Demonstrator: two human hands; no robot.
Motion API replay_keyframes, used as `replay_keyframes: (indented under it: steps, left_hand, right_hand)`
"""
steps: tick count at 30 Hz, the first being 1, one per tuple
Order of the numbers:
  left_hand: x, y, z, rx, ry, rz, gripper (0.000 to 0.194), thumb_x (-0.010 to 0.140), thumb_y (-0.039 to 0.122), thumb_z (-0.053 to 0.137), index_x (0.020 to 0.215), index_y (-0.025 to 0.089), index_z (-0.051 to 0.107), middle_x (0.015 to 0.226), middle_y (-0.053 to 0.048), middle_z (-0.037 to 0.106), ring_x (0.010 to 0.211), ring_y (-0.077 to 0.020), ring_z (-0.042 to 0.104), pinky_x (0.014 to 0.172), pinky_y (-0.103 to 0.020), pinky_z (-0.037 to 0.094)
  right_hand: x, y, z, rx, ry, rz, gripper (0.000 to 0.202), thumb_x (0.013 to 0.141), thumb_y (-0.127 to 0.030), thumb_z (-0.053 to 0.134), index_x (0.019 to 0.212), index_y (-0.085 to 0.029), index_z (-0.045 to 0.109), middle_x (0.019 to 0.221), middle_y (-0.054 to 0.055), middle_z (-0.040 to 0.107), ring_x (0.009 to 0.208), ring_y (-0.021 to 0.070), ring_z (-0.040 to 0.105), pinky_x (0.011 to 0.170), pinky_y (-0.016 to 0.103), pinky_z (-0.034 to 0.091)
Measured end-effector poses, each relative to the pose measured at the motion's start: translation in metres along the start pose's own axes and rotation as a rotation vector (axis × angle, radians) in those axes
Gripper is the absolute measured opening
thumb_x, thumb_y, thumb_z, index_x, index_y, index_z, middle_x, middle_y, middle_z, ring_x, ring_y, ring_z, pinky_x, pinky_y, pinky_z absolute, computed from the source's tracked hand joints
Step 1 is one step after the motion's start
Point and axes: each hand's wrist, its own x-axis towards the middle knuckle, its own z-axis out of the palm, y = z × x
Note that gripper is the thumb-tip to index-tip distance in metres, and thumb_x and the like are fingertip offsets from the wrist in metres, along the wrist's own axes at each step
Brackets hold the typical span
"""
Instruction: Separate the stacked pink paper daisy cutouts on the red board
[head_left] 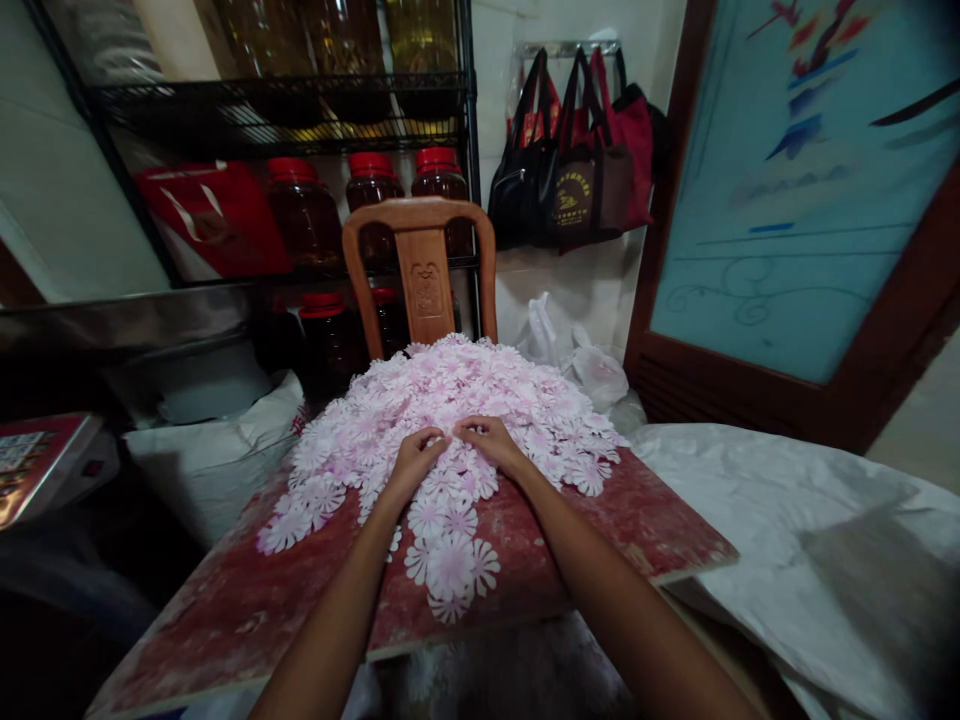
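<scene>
A large heap of pale pink and white artificial flower pieces [517, 395] with scalloped petals covers much of the red tabletop [300, 610]. My left hand [420, 458] is over the middle of the heap, its fingers curled and pinched on a flower piece. Close beside it, my right hand [487, 442] also pinches at the petals, thumb and fingertips together. The fingertips of both hands nearly meet, and exactly where the held piece ends among the others is hard to see. A loose trail of flower pieces [452, 565] runs from below my hands toward the near table edge.
A carved wooden chair [427, 265] stands behind the table. Beyond it, a black rack [300, 110] holds red-lidded jars [304, 215] and a red gift bag [214, 220]. Bags [577, 185] hang on the wall. White sacks [795, 520] lie right; another sack [217, 455] stands left.
</scene>
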Motion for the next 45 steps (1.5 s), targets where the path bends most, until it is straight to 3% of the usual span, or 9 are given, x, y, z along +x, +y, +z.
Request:
replay_keyframes:
  steps: [5,10,21,45]
  left_hand:
    - [0.0018,-0.0021,0.0004,-0.016,-0.019,-0.011,0.034,0.065,0.044,0.073,0.082,0.015,0.069,0.072,-0.003,0.065,0.067,-0.0164,0.056,0.063,-0.025,0.041]
    - [0.0039,-0.0036,0.0,-0.034,-0.034,-0.007,0.03,0.063,0.043,0.073,0.077,0.016,0.068,0.079,-0.004,0.068,0.074,-0.0181,0.058,0.068,-0.026,0.042]
    - [0.0057,-0.0102,-0.0003,-0.058,-0.054,-0.027,0.032,0.063,0.045,0.072,0.077,0.017,0.067,0.081,-0.005,0.067,0.08,-0.0194,0.058,0.072,-0.026,0.042]
    - [0.0024,-0.0056,0.0001,-0.053,-0.063,-0.006,0.026,0.068,0.041,0.069,0.076,0.016,0.066,0.07,-0.001,0.062,0.067,-0.0152,0.054,0.064,-0.024,0.04]
  right_hand:
    - [0.0008,0.0011,-0.0014,0.001,0.019,-0.001,0.021,0.065,-0.037,0.071,0.072,-0.017,0.072,0.075,0.002,0.069,0.074,0.0178,0.059,0.075,0.03,0.042]
    - [0.001,0.0006,-0.0004,0.009,0.033,0.012,0.02,0.065,-0.037,0.069,0.071,-0.018,0.07,0.075,0.002,0.069,0.076,0.0182,0.059,0.077,0.03,0.043]
    - [0.0011,0.001,-0.001,0.017,0.021,0.042,0.018,0.064,-0.035,0.068,0.068,-0.018,0.07,0.074,0.002,0.069,0.077,0.0184,0.059,0.076,0.03,0.043]
    - [0.0007,-0.0005,0.0,0.011,0.015,0.052,0.018,0.065,-0.036,0.067,0.067,-0.018,0.069,0.072,0.001,0.068,0.074,0.0177,0.059,0.075,0.029,0.043]
